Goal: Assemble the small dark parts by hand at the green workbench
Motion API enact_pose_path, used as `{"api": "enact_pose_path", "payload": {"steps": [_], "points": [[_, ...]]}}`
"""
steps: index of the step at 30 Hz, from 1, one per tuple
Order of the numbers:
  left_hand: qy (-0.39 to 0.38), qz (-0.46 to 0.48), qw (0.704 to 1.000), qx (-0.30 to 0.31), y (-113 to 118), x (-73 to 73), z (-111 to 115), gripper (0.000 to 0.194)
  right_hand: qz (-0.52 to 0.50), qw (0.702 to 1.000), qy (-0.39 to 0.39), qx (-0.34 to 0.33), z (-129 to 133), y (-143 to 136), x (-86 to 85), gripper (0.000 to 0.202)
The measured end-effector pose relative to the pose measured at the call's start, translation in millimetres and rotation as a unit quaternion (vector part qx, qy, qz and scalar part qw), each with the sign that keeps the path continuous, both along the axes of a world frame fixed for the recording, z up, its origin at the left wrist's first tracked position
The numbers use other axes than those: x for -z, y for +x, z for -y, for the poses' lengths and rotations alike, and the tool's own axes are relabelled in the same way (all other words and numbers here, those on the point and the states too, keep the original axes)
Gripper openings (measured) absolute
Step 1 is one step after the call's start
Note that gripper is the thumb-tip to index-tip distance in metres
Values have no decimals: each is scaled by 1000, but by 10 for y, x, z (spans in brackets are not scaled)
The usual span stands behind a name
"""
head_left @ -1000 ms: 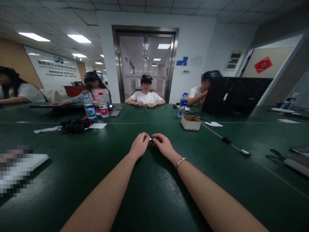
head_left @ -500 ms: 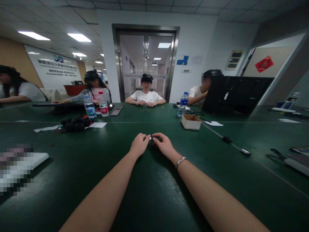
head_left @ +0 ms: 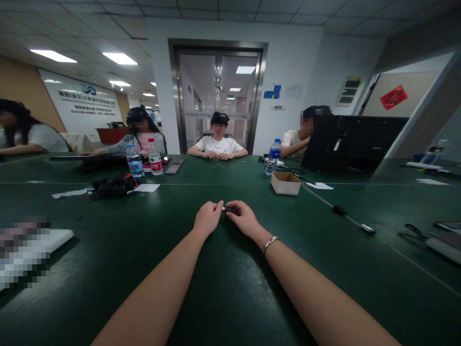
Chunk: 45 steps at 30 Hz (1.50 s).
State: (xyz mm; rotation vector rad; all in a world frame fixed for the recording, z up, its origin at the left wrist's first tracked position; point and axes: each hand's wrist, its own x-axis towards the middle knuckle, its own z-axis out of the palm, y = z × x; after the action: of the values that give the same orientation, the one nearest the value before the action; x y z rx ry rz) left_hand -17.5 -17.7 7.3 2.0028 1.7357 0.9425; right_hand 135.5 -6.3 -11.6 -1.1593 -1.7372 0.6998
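Dark object (head_left: 232,210) | between the hands (head_left: 208,217) | silvery end (head_left: 224,209) leftmost

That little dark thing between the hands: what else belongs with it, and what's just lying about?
Seems part of the job:
- small dark object with a shiny end
- left hand
- right hand

Seems just lying about:
- open box
- red-capped bottle
- black tangled bundle
- paper beside the bundle
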Motion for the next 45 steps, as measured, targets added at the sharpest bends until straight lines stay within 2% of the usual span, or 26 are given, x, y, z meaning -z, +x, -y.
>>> {"api": "enact_pose_path", "payload": {"steps": [5, 13, 15, 19, 22, 27, 35, 45], "points": [[5, 4, 1000, -4, -9, 2, 3, 56, 74, 997, 34, -2, 52, -17, -31, 27], [10, 8, 1000, -6, -30, 31, -5, 57, 70, 997, 32, 1, 70, -31, -47, 29], [16, 14, 1000, -3, -26, 33, -5, 51, 69, 997, 31, 9, 64, -30, -42, 28], [46, 68, 996, 21, -15, 47, -22, 26, 71, 997, 28, 24, 60, -26, -47, 26], [54, 73, 995, 42, -14, 75, -50, 18, 71, 996, 32, 32, 62, -23, -54, 26], [50, 48, 997, 31, -18, 90, -58, 29, 66, 997, 32, 22, 52, -18, -32, 25], [42, 8, 999, 10, -9, 25, 1, 49, 64, 997, 41, 7, 52, -17, -19, 26], [37, 0, 999, 4, 3, -9, 27, 48, 64, 997, 40, 4, 76, -21, -40, 26]]}}
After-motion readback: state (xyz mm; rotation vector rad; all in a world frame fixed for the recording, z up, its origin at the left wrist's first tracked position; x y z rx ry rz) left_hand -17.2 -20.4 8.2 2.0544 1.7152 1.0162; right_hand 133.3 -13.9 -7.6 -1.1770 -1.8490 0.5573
